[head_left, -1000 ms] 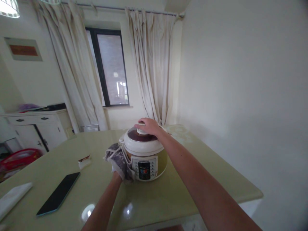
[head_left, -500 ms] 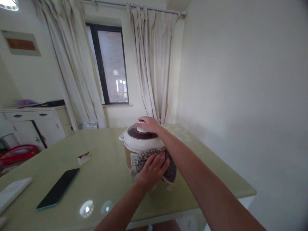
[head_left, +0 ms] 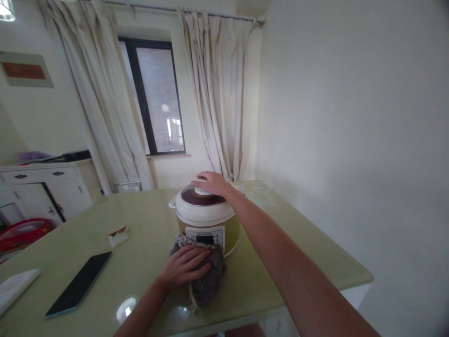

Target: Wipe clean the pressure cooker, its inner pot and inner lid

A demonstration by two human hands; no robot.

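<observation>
A round electric cooker (head_left: 229, 236) stands on the green table, with a white rim, a gold body and a control panel (head_left: 210, 234) on its front. On top sits its dark see-through lid (head_left: 189, 196). My right hand (head_left: 213, 182) curls over the white lid knob (head_left: 202, 191); its fingertips are partly hidden. Lower down, my left hand (head_left: 185, 267) grips a grey cleaning cloth (head_left: 210, 283) with a patterned edge and presses it against the cooker's lower front. Part of the panel is covered by the cloth.
A dark phone (head_left: 80, 284) and a small torn wrapper (head_left: 118, 236) lie left on the table (head_left: 147, 220). A white flat object (head_left: 17, 285) is at the left edge. Beyond are a white cabinet (head_left: 66, 185) and a red basket (head_left: 26, 234); a wall (head_left: 333, 140) rises on the right.
My left hand and the cloth have moved left and down across the cooker's front, uncovering more of the panel. The right hand stays on the lid knob. The view has shifted slightly.
</observation>
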